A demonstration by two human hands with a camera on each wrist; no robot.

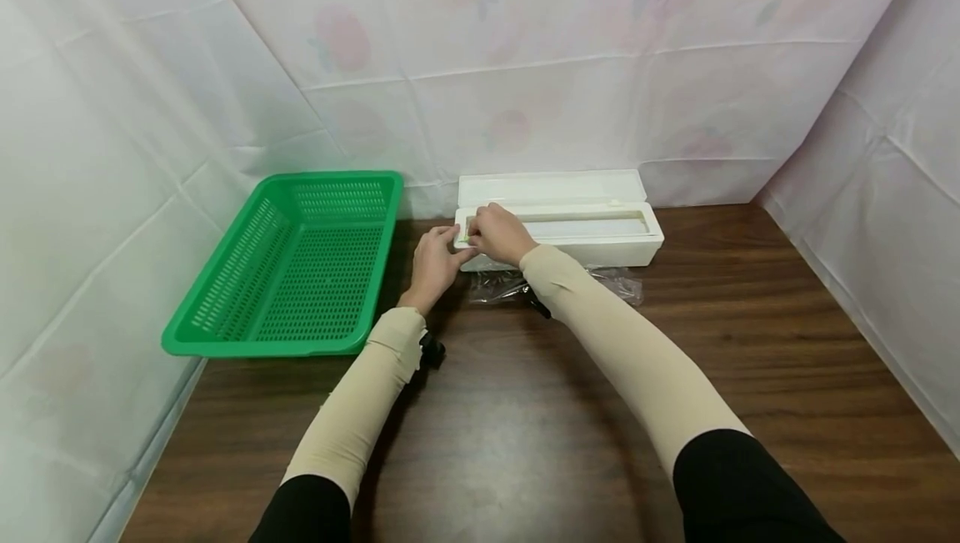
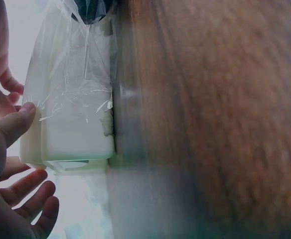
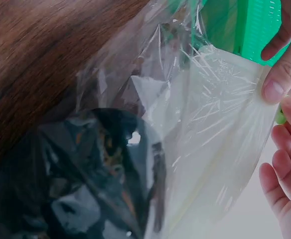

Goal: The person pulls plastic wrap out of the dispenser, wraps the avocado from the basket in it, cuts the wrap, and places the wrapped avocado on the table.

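Dark wood table [image 1: 750,376]: green basket [image 1: 292,268] left, white dispenser box [image 1: 585,230] at back, clear film [image 1: 615,283] in front of it.

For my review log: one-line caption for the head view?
Both hands at the left end of a white plastic cling-film dispenser box, beside a green perforated plastic basket.

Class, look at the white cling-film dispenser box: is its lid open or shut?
Open. The white box has its lid tipped up behind it against the wall, exposing the long slot.
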